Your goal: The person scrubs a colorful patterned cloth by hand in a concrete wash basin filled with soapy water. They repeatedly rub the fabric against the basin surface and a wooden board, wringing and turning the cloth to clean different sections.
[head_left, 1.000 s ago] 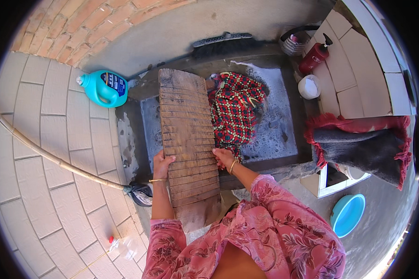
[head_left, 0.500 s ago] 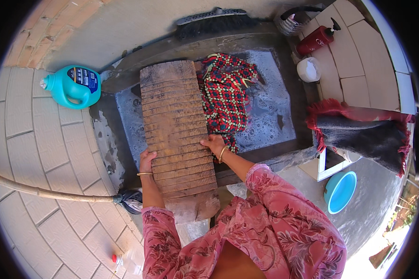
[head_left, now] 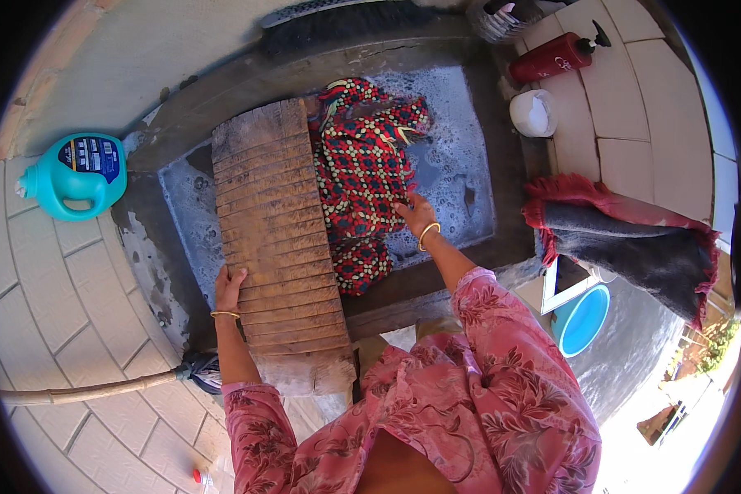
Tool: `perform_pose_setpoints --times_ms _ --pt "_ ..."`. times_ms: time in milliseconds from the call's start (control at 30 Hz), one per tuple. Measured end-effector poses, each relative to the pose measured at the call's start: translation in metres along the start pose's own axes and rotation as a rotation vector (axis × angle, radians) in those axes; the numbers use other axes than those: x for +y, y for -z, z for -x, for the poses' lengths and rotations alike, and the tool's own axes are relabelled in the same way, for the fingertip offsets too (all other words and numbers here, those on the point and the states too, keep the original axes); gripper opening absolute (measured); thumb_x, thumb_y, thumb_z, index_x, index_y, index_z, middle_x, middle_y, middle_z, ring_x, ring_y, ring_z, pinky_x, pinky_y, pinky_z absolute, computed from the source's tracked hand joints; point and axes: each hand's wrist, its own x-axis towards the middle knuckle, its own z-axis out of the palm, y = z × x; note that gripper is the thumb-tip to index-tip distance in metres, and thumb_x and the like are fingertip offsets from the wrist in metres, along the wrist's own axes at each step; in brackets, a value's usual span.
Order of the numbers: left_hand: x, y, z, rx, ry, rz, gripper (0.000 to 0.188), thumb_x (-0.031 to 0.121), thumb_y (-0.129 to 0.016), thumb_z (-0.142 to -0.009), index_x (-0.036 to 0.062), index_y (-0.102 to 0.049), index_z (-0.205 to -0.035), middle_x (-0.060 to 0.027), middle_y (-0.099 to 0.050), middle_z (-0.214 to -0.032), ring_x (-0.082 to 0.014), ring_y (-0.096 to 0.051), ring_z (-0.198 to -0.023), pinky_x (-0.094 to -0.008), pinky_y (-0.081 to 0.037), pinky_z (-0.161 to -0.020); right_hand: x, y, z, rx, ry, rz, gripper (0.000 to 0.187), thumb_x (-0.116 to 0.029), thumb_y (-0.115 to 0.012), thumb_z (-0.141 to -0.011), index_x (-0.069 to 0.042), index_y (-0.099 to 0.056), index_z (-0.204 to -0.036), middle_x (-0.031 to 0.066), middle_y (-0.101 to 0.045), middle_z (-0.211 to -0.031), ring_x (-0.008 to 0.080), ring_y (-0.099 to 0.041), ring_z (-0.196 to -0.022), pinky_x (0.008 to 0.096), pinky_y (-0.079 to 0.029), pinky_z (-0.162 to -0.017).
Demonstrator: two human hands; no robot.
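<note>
A wooden washboard [head_left: 276,239] with crosswise grooves leans over a sink of soapy water [head_left: 449,156]. My left hand [head_left: 230,290] is closed on its left edge, thumb on the grooved face. To the right of the board lies a wet cloth [head_left: 362,165] with a red, black, yellow and white pattern and pale fringe, partly in the suds. My right hand [head_left: 418,216] is at the cloth's lower right edge, thumb and fingers closed on it. Some of its fingertips are hard to make out.
A teal detergent jug [head_left: 82,177] stands on the left tiles, above a bamboo pole [head_left: 99,391]. On the right ledge are a red pump bottle [head_left: 552,58], a white tub [head_left: 533,113] and a dark red-fringed cloth [head_left: 626,235]. A blue basin [head_left: 583,319] sits below.
My right hand has left the washboard's right edge and moved right and up to the patterned cloth. My left hand stays on the board. The whole view has shifted a little.
</note>
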Motion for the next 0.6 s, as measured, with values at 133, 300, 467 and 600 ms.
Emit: perform_pose_setpoints --times_ms 133,300,467,600 --pt "0.072 -0.059 0.023 0.179 -0.662 -0.587 0.046 0.019 -0.063 -0.083 0.0001 -0.051 -0.124 -0.0194 -0.051 -0.126 -0.0353 -0.043 -0.122 -0.0432 -0.033 -0.103 0.039 -0.005 -0.025 -0.05 -0.378 -0.277 0.065 -0.053 -0.071 -0.075 0.002 -0.062 -0.108 0.0155 -0.064 -0.099 0.0242 -0.061 -0.089 0.0369 -0.048 -0.08" --pt "0.153 -0.198 0.062 -0.161 -0.98 -0.97 0.056 0.03 -0.067 -0.078 -0.0029 -0.053 -0.121 -0.0206 -0.047 -0.129 -0.0382 -0.036 -0.128 -0.057 -0.022 -0.107 0.02 -0.032 -0.044 0.008 -0.396 -0.131 0.082 -0.063 -0.072 -0.066 0.009 -0.062 -0.105 0.0237 -0.064 -0.106 0.0314 -0.063 -0.097 0.0388 -0.049 -0.085" --pt "0.129 -0.284 0.013 -0.069 -0.864 -1.202 0.081 0.065 -0.05 -0.08 -0.0111 -0.057 -0.106 -0.0213 -0.043 -0.133 -0.0394 -0.03 -0.132 -0.0604 -0.012 -0.109 0.037 -0.016 -0.063 -0.008 -0.411 -0.212 0.076 -0.054 -0.084 -0.054 0.005 -0.064 -0.098 0.0208 -0.066 -0.098 0.0324 -0.064 -0.091 0.0387 -0.051 -0.079" --pt "0.115 -0.286 0.004 -0.083 -0.731 -1.188 0.097 0.078 -0.046 -0.072 -0.0107 -0.053 -0.11 -0.0251 -0.037 -0.138 -0.0424 -0.026 -0.134 -0.0623 -0.008 -0.108 0.008 -0.001 -0.049 0.044 -0.307 -0.358 0.047 -0.034 -0.088 -0.056 0.001 -0.064 -0.076 0.0128 -0.068 -0.082 0.0192 -0.063 -0.068 0.0316 -0.052 -0.067"
